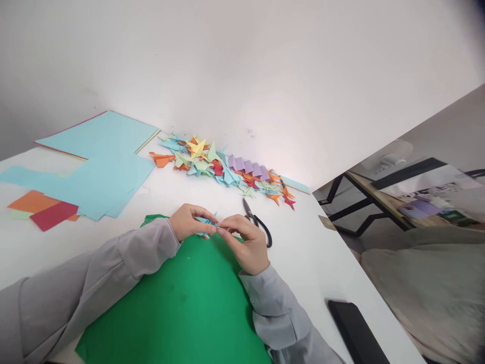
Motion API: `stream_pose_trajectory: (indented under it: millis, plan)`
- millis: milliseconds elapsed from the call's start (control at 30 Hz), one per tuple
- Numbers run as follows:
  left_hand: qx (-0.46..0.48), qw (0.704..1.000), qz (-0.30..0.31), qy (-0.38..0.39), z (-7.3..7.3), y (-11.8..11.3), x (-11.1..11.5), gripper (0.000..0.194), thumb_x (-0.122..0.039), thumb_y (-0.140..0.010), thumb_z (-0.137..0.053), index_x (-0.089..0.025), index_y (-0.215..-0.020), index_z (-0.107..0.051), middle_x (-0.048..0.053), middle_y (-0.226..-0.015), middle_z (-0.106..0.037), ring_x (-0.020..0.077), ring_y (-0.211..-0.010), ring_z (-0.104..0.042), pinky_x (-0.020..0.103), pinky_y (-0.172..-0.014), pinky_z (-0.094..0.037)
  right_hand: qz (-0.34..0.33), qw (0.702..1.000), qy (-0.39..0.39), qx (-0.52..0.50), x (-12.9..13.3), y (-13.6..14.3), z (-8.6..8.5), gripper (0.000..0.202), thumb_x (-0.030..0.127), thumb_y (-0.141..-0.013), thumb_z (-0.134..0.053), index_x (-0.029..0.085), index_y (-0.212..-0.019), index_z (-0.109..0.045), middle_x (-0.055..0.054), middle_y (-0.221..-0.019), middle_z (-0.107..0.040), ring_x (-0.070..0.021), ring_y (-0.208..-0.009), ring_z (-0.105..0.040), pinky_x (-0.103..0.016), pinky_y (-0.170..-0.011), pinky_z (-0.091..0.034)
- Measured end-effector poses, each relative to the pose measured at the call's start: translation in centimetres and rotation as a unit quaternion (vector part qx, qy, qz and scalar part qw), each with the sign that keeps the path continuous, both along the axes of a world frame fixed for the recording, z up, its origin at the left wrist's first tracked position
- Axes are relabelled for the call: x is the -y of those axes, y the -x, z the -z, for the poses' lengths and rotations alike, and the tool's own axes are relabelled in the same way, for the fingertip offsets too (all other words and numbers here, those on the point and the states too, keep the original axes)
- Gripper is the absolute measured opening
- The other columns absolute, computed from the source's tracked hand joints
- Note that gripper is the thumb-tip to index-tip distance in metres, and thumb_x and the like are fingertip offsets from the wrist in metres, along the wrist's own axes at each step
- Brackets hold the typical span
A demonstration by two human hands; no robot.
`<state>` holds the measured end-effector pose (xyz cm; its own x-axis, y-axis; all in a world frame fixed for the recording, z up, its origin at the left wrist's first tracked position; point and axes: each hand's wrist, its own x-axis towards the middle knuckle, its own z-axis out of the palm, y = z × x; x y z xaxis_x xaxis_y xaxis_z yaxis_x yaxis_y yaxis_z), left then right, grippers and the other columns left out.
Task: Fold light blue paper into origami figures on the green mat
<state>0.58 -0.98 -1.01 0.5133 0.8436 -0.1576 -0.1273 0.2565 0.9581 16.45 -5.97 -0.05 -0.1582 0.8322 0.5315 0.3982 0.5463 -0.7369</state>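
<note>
- Paper piece (206,221), small and folded, held between two hands near the centre of the frame; it looks feather-light, thin and easily creased, best pinched gently along its layered folds rather than by its loose points.
- Pale blue flaps, narrow and sharp-tipped, poke past the fingers; its right end is hidden from where I stand.
- Left hand (189,221): thumb and forefinger nearly together, the paper between them.
- Right hand (248,245): fingertips pinched at the paper's right end, the exact grip covered.
- Green sheet (182,303), lower centre, and scissors (264,228), right of centre, on the white bench (299,253).
</note>
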Motion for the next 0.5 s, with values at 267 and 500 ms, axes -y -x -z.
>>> stream_pose_trajectory:
  millis: [267,500]
  plan:
    - [-0.026,1.000,-0.011,0.003,-0.11,0.27,-0.18,0.023,-0.015,-0.045,-0.078,-0.012,-0.065,-0.066,-0.002,-0.050,-0.061,0.0078,-0.043,-0.054,0.019,-0.045,-0.046,0.005,1.000,-0.011,0.026,0.12,0.02,-0.20,0.007,0.016,-0.077,-0.059,0.019,-0.073,-0.063,-0.003,-0.070,-0.062,-0.0124,-0.061,-0.055,-0.026,-0.054,-0.044]
    - [0.003,0.998,0.062,-0.012,0.09,0.43,-0.49,0.029,-0.018,-0.045,-0.078,-0.013,-0.071,-0.067,-0.004,-0.049,-0.056,0.0067,-0.042,-0.048,0.021,-0.043,-0.045,-0.016,0.999,-0.003,0.032,0.14,-0.03,0.05,0.007,0.016,-0.078,-0.057,0.019,-0.073,-0.062,-0.003,-0.072,-0.062,-0.0134,-0.065,-0.056,-0.026,-0.056,-0.044]
